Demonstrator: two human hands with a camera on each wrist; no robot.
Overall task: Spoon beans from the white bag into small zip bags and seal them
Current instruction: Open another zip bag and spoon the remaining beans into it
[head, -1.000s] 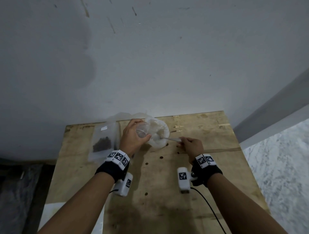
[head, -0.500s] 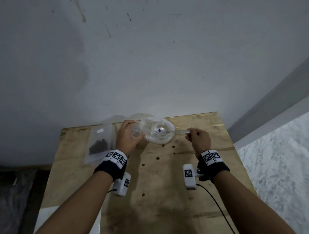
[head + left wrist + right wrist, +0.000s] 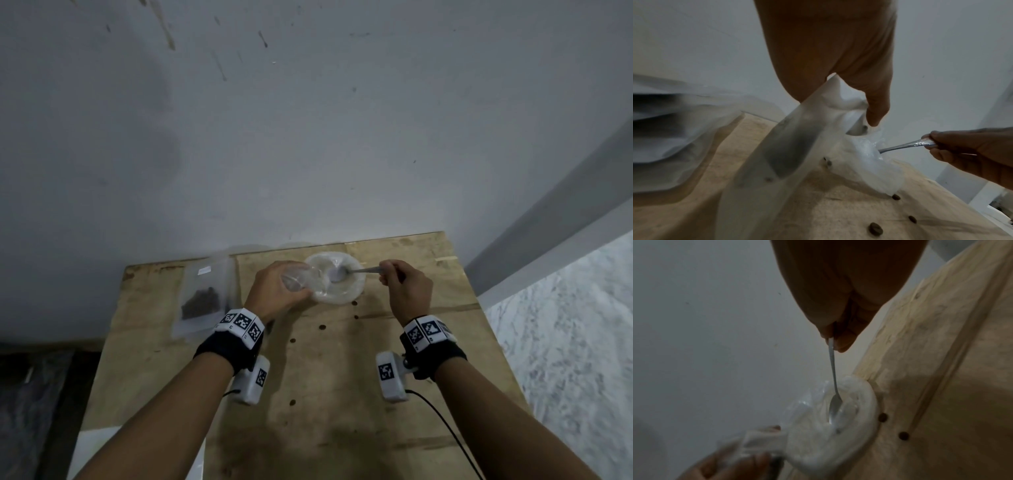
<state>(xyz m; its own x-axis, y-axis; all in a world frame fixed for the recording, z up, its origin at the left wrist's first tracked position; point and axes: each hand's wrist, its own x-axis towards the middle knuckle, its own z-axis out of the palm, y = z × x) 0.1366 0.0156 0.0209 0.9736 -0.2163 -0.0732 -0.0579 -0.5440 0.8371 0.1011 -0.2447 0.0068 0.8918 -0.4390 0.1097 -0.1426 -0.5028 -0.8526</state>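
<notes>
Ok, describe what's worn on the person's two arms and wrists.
Both forearms are bare, with no sleeves. The left hand and right hand each have a black wristband topped by a white band of black-and-white square markers. A white camera block with its own marker hangs under each wrist, trailing a thin black cable.

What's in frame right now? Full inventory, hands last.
white bag: 1, white, far middle of table, mouth open.
spoon: 1, silver, bowl inside white bag.
small zip bag: 1, clear, at white bag's left rim.
filled zip bag: 1, clear with dark beans, flat on table's far left.
loose beans: several, brown, scattered mid-table.
table: 1, tan wood, against grey wall.
left hand: holds small zip bag.
right hand: fingers pinch spoon handle.
</notes>
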